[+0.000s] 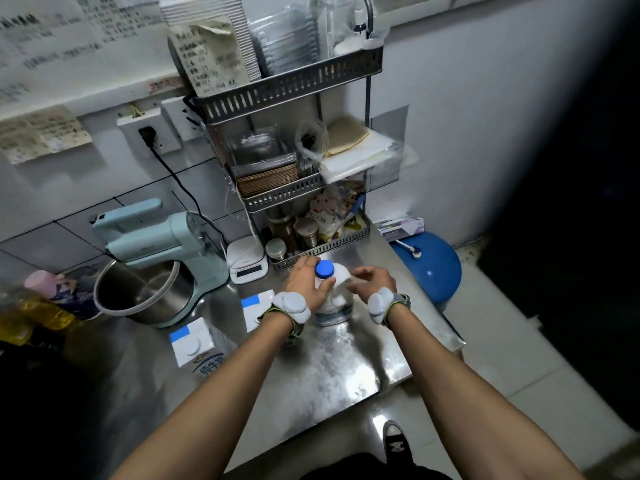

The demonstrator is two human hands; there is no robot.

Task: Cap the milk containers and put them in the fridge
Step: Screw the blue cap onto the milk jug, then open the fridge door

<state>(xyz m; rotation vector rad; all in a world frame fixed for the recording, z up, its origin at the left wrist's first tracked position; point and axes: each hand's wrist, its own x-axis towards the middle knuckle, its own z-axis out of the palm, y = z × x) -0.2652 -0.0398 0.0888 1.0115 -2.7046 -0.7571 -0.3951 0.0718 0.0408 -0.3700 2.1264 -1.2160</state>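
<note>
1. Right now the left hand (304, 284) is wrapping around the neck of the milk jug (334, 296), its fingers (325, 285) curling narrow just under the blue cap (324, 269).
2. That cap is sitting on top of the jug, and the jug is standing upright on the steel surface (339, 362), just in front of the rack's bottom tray (332, 244).
3. Over on the other side, the right hand (372, 281) is hovering beside the jug's shoulder, fingers spread loosely and holding nothing; whether they are touching the plastic, I cannot tell, as the hand is blurred.
4. Both wrists are carrying grey strapped-on sensor pods (291, 306).
5. Two milk cartons are waiting on the surface to the left: the near carton (197, 344) is showing a white round cap on its top, and the far carton (256, 306) is standing just beside the left wrist, partly hidden by it.
6. Further left, a pale blue stand mixer (156, 251) is leaning over its steel bowl (142, 299), with a white kitchen scale (247, 263) lying between it and the rack.
</note>
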